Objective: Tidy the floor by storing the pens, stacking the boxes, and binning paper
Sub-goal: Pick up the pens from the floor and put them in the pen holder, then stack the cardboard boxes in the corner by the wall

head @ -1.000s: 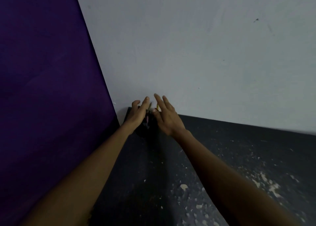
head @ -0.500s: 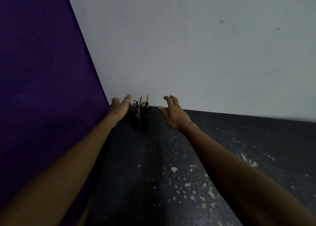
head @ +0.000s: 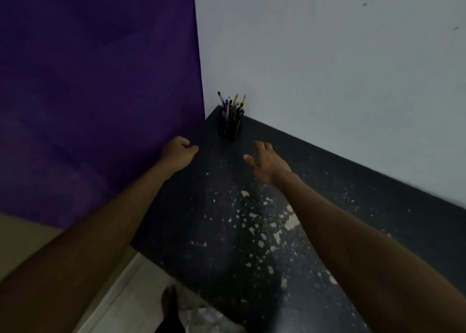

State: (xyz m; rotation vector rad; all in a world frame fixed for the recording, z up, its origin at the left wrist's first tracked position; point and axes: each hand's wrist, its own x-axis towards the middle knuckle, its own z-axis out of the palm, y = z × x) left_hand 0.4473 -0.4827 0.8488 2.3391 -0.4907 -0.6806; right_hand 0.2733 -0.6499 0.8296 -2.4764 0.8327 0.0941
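Note:
A black mesh pen holder (head: pixel 230 128) stands upright in the far corner of a black, paint-flecked surface (head: pixel 201 219). Several pens and pencils (head: pixel 235 101) stick up out of it. My left hand (head: pixel 179 152) hovers to the holder's near left, fingers curled into a fist with nothing in it. My right hand (head: pixel 267 161) hovers to the holder's near right, its fingers loosely spread and empty. Neither hand touches the holder. No boxes or bin are in view.
A purple wall (head: pixel 100 80) bounds the surface on the left and a white wall (head: pixel 327 80) on the right. Pale floor (head: pixel 126 295) and my foot (head: pixel 169 300) show below the surface's near edge, beside a blurry greyish patch (head: pixel 206 317).
Both hands let go of the pen holder and drew back toward me. The left hand's fingers curled into a fist. The view pulled back and tilted down.

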